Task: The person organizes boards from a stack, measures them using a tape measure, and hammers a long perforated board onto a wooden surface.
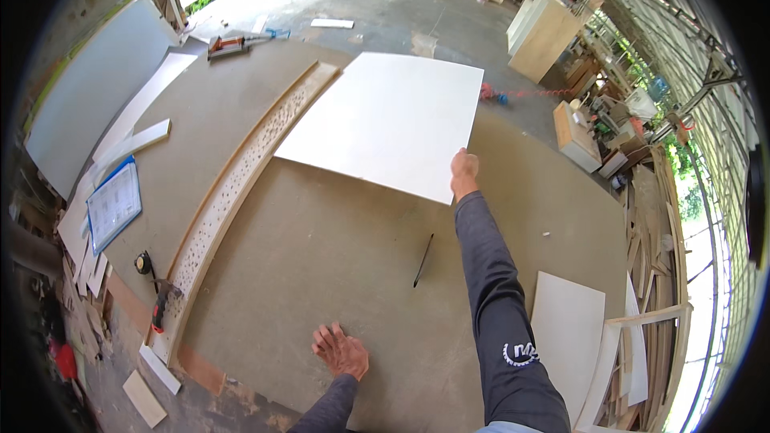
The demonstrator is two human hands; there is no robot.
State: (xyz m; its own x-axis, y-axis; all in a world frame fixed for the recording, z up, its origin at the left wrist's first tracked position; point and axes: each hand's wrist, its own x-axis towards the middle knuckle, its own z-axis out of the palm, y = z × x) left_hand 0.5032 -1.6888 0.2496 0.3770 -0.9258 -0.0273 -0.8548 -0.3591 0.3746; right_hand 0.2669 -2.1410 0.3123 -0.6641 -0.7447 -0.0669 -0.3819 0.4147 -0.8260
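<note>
My right hand is closed on the near right corner area of a white panel, arm stretched forward. The panel's left side lies next to a long wooden strip with raised edges and dark specks along it. Resting on the brown work surface, my left hand has its fingers apart and slightly bent, with nothing in it. A thin black pen-like stick lies on the surface between my two arms.
A hammer and a tape measure sit at the strip's near end. Left of them lies a blue clipboard. A nail gun lies at the far left edge. Another white board is near my right forearm, beside wood scraps.
</note>
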